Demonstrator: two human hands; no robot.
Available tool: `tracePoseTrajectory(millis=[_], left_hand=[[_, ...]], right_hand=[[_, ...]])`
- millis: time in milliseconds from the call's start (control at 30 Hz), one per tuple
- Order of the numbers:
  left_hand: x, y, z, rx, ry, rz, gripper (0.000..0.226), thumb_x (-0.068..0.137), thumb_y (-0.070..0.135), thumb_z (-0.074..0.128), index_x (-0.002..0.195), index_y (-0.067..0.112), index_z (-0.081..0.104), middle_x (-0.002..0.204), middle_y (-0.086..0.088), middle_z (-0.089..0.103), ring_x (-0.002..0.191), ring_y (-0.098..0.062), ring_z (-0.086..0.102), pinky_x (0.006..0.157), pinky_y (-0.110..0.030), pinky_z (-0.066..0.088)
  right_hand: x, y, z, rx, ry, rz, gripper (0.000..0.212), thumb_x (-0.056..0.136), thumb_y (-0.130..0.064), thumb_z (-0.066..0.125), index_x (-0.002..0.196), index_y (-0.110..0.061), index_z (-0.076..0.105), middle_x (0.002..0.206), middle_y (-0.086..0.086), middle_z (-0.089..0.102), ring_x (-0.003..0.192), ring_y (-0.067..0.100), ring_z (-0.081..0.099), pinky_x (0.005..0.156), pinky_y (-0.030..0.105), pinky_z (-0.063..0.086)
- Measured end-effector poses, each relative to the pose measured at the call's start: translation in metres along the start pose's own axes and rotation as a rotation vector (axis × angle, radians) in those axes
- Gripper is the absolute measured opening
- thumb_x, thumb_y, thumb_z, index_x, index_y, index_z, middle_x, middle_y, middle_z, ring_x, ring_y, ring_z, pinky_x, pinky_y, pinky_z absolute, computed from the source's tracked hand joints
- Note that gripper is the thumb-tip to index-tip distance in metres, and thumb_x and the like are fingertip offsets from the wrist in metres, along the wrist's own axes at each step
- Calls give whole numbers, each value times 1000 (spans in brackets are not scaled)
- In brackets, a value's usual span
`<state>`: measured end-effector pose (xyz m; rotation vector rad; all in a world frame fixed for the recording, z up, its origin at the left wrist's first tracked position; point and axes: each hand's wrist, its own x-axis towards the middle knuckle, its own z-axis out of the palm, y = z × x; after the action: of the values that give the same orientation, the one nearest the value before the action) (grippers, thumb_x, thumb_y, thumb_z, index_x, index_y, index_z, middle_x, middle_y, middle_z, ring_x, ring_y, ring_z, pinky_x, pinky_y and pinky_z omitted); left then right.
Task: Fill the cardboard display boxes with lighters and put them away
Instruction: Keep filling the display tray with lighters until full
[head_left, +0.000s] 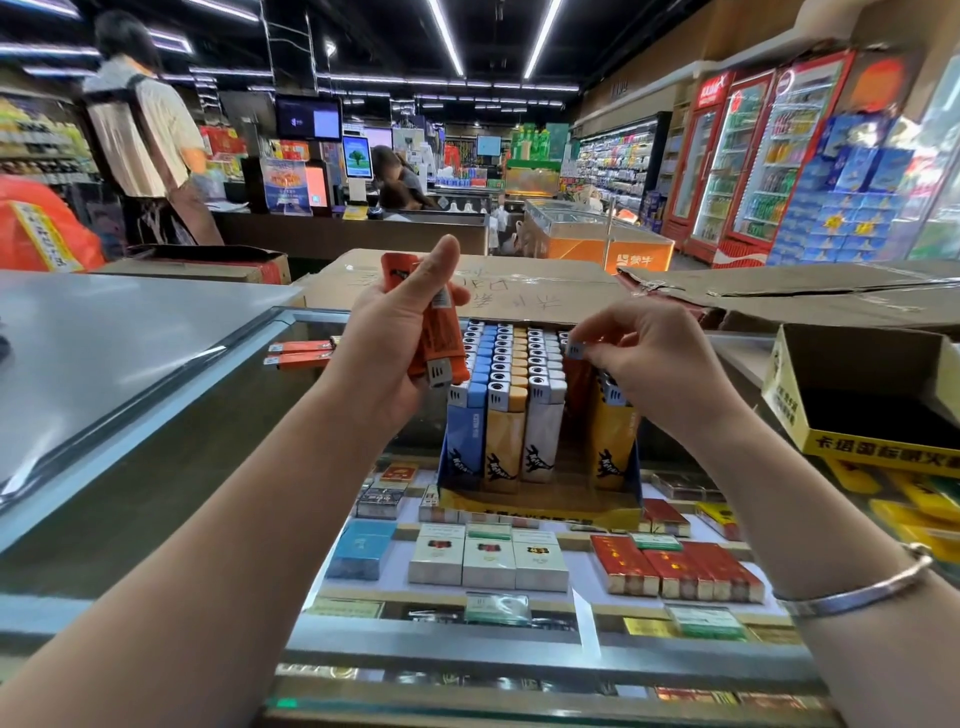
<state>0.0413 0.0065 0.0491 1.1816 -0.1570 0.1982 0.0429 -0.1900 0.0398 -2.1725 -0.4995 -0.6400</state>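
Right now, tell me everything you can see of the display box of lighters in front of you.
The blue and yellow cardboard display box stands upright on the glass counter top, its low front wall printed with dark characters. Inside, lighters stand on end in tight rows, blue, yellow, white and orange, with silver tops up. The right-hand rows are only partly filled. The right hand pinches a lighter top at the back right. The left hand holds orange lighters above its left edge.

Between my two hands stands one display box (540, 512) with four full rows of lighters (511, 364). My left hand (395, 332) grips perhaps three orange lighters (441, 338); two more (301, 353) lie left of it. One empty box (862, 415) sits right.
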Motion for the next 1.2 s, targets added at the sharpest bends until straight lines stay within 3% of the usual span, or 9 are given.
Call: tracePoseTrajectory(millis=[100,233,333,533,633,733,900,1133,1200], left_hand=[[0,-1,0,7,-13,-1,44,62,47,68,92,19,52,63,9,64,57,-6,57,51,-22,46],[0,-2,1,10,-33,-10,45,61,48,67,93,20,52,59,11,65,52,-3,59,48,-20,47],[-1,-2,1,-27,-33,-21,47,61,47,67,95,18,53,59,9,64,46,-3,58,44,-18,46],[1,0,-1,-94,-35,-32,42,66,39,68,98,18,52,58,8,64,50,-4,60,49,-23,51],[1,1,-1,-100,-50,-13,44,62,35,70,96,15,51,60,6,67,63,-9,64,68,-29,56],[-1,1,0,-122,-109,20,39,62,29,73,90,12,52,62,2,67,59,-8,62,49,-18,49],[-1,0,1,-43,-154,96,29,63,27,73,82,15,54,63,3,68,59,-7,64,50,-19,49],[-4,-1,4,79,-238,150,27,64,22,72,81,14,54,69,4,69,69,-12,68,55,-19,51],[-5,0,5,104,-255,154,26,64,23,72,81,14,54,69,4,69,69,-11,68,54,-18,50]], right_hand=[[2,-3,0,-52,-21,4,28,83,8,54,73,-14,68,80,-3,62,74,15,60,64,17,50],[1,-5,0,-139,-52,-18,25,85,7,52,79,-8,71,76,-10,56,66,6,53,58,3,41],[-2,-3,-2,-115,-47,-24,28,87,6,48,86,-12,70,75,1,64,57,11,56,50,11,44],[-7,-6,-7,15,135,-56,30,86,9,48,99,-14,63,80,3,66,57,-1,56,50,8,39],[-11,-16,-7,64,169,-131,22,90,-3,54,98,-22,61,82,1,66,67,9,59,57,16,47],[-20,-29,-2,125,55,-230,13,89,-21,60,99,-29,58,77,-7,65,63,2,59,55,11,45],[-26,-37,5,134,-23,-287,37,76,-44,59,107,-28,46,78,-9,67,74,3,64,75,2,42],[-23,-38,0,396,12,-227,24,78,-23,66,98,-29,54,77,3,67,73,18,66,72,34,56],[-21,-38,-2,495,3,-206,22,79,-16,66,96,-25,57,77,9,67,69,23,64,66,35,55]])
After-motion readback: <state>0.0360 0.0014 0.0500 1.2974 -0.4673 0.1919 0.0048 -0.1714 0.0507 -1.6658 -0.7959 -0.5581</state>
